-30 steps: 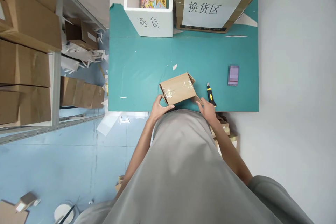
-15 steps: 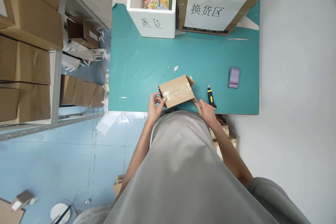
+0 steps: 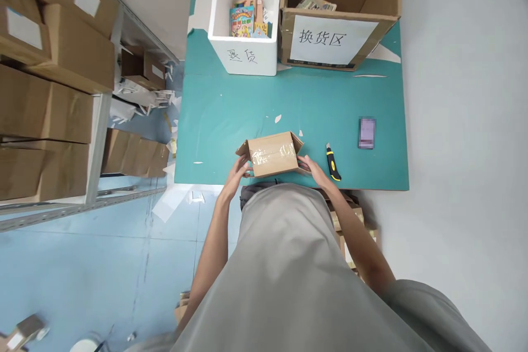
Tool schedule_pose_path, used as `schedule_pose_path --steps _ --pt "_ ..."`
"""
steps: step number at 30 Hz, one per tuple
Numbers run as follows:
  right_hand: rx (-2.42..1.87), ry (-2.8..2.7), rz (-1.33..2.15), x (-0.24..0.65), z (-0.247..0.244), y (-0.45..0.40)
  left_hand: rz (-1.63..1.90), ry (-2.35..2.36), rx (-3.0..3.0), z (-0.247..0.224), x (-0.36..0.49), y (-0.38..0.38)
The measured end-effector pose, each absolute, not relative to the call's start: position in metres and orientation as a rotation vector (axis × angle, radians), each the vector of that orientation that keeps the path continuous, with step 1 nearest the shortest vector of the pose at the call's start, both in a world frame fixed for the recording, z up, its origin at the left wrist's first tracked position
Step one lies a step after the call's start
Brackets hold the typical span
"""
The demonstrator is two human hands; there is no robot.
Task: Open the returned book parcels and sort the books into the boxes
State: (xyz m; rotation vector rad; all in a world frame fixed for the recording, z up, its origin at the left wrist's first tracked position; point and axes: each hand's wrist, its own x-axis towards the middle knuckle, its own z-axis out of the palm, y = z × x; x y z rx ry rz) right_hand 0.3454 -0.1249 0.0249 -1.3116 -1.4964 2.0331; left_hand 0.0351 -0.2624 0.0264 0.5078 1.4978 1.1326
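Note:
A small brown cardboard box (image 3: 273, 155) with shiny clear tape on top lies near the front edge of the green table (image 3: 231, 110). Flaps stick out at both of its ends. My left hand (image 3: 236, 176) is at the left end, its fingers holding the box by the flap there. At the right end, the fingers of my right hand (image 3: 314, 169) are on the lower flap, partly inside the opening. A black and yellow utility knife (image 3: 332, 163) lies to the right of that hand, its tip pointing away from me.
A white foam bin (image 3: 252, 59) with books and a large labelled carton (image 3: 330, 38) stand at the table's back. A blurred purple rectangular item (image 3: 367, 133) lies on the right. Shelves of cartons (image 3: 74, 49) rise at the left; a wall is on the right.
The box has turned to lie nearly level, and a flap at its left end now sticks out. Both hands have shifted along its ends. The view has moved slightly.

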Motion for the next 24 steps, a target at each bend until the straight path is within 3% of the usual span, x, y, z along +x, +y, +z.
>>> schedule_pose_path --steps 5,14,20,24 --pt "-1.371 -1.291 2.313 0.337 0.022 -0.102 1.038 1.24 0.279 0.02 0.03 -0.252" --pt "-1.439 -1.21 1.872 0.342 0.03 -0.106 1.19 1.645 0.277 0.031 0.044 -0.249" --pt "-1.339 -1.196 2.108 0.352 0.021 -0.092 1.268 1.4 0.251 0.037 0.023 -0.243" --pt "-1.38 -1.556 1.987 0.338 0.004 -0.087 1.201 1.437 0.399 0.03 0.027 -0.24"
